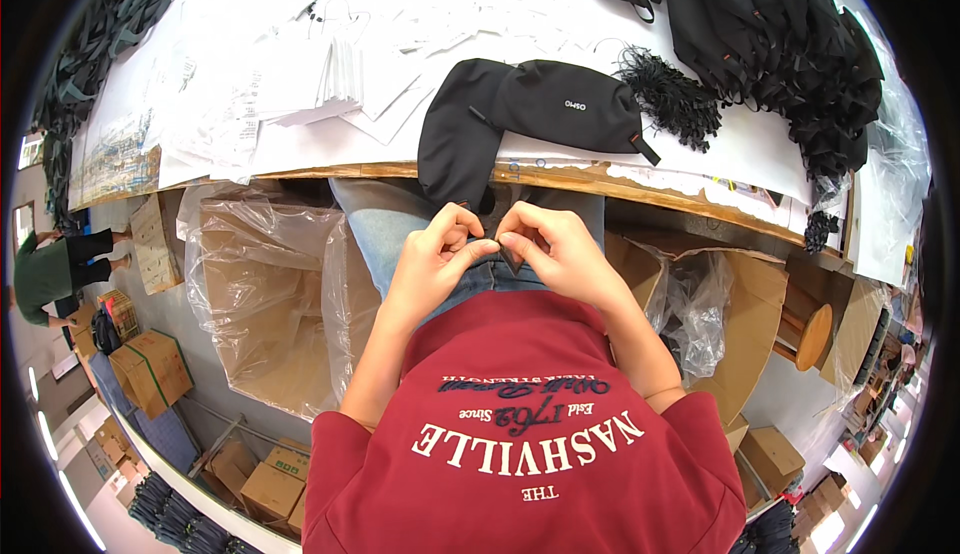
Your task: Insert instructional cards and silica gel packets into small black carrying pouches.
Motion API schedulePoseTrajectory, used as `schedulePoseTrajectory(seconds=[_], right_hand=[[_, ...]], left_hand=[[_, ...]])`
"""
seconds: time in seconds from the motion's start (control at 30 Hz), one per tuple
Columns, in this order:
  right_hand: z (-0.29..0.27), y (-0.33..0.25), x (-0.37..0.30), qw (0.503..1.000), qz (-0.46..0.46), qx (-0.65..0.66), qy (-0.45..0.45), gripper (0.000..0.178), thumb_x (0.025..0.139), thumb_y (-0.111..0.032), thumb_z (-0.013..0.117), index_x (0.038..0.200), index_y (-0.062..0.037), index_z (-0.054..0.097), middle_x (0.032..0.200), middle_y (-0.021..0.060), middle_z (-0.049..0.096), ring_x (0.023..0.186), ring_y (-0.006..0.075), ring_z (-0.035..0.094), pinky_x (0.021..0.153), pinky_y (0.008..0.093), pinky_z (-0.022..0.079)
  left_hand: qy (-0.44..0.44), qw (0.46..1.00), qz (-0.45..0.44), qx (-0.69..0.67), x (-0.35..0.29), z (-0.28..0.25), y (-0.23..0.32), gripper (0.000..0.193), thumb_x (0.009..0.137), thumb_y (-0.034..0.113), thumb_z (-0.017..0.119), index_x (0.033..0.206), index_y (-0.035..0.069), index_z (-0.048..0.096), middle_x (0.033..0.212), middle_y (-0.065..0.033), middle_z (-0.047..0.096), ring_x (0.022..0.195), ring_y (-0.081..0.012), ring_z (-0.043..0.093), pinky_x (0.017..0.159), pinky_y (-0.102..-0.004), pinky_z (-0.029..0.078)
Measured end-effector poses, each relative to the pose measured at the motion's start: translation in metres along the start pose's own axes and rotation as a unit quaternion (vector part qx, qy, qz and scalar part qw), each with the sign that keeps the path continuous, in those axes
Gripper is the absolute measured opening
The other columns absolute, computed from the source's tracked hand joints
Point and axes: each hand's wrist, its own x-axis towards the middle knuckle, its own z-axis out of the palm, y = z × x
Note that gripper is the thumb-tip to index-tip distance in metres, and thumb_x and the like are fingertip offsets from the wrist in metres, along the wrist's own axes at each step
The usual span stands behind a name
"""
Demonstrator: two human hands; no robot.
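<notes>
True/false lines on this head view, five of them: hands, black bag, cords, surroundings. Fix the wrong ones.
1. The left hand and right hand are close together. True.
2. Both hands rest on the table. False: they are on the person's side of its wooden edge.
3. The black bag with white lettering lies on the table. True.
4. The black cords lie left of that bag. False: right of it.
5. The person's shirt is green. False: dark red.

Grey floor (208,386), wood-edged table (380,169), strip lights (47,436)
</notes>
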Motion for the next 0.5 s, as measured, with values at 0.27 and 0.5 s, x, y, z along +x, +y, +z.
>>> schedulePoseTrajectory(seconds=[0.27, 0.5], right_hand=[[-0.005, 0.024, 0.019, 0.975, 0.037, 0.221, 0.002, 0.018, 0.095, -0.018, 0.052, 0.091, -0.0024, 0.06, 0.062, -0.001, 0.051, 0.061, 0.0052, 0.05, 0.056, 0.0231, 0.039], [-0.009, 0.054, 0.059, 0.973, 0.142, 0.18, 0.031, 0.027, 0.098, -0.026, 0.045, 0.101, -0.0014, 0.057, 0.081, 0.0069, 0.063, 0.067, 0.0111, 0.062, 0.054, 0.0232, 0.049]], left_hand=[[0.006, 1.0, 0.03, -0.003, 0.0, -0.007, 0.008, 0.012, 0.083, 0.008, 0.071, 0.085, 0.0, 0.062, 0.06, 0.0009, 0.053, 0.054, -0.0014, 0.039, 0.048, -0.0202, 0.03], [-0.161, 0.974, 0.143, -0.066, -0.006, -0.008, 0.038, 0.009, 0.076, 0.006, 0.075, 0.077, 0.004, 0.067, 0.066, -0.0002, 0.059, 0.058, -0.0089, 0.047, 0.05, -0.0238, 0.035]])
